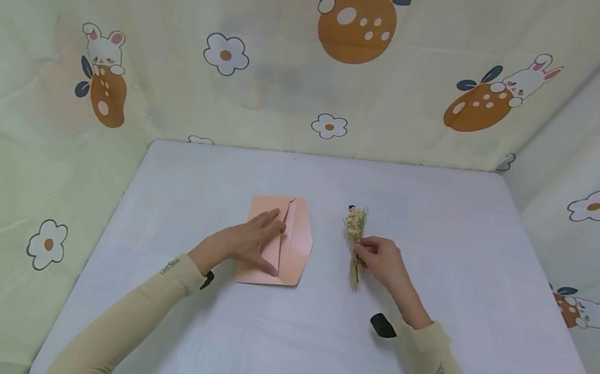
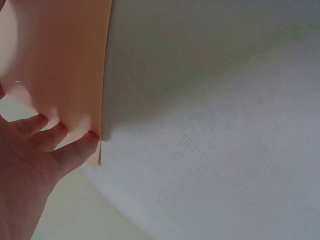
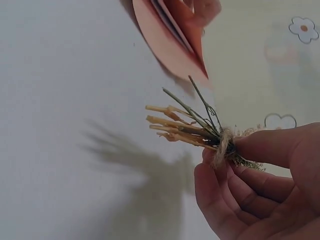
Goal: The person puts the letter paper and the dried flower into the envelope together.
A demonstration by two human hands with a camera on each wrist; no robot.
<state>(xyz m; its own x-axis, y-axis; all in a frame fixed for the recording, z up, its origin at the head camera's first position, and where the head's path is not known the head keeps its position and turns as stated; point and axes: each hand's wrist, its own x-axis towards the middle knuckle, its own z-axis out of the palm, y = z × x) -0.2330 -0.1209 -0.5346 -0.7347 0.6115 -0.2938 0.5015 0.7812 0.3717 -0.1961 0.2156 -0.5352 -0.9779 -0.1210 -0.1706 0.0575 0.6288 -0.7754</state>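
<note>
A pink paper envelope lies on the table left of centre, its pointed flap unfolded toward the right. My left hand rests on it with the fingers spread across the pocket side. In the left wrist view those fingertips touch the envelope near its edge. My right hand pinches a small dried flower bouquet between thumb and fingers, blossoms pointing away from me. Twine binds the stems where the fingers grip, seen from the right wrist. The envelope's opening gapes slightly there, with a pale layer inside.
A white cloth covers the table. Behind it hangs a cream curtain printed with rabbits and flowers, which also runs along both sides. Dark wrist straps or mounts show beside the sleeves.
</note>
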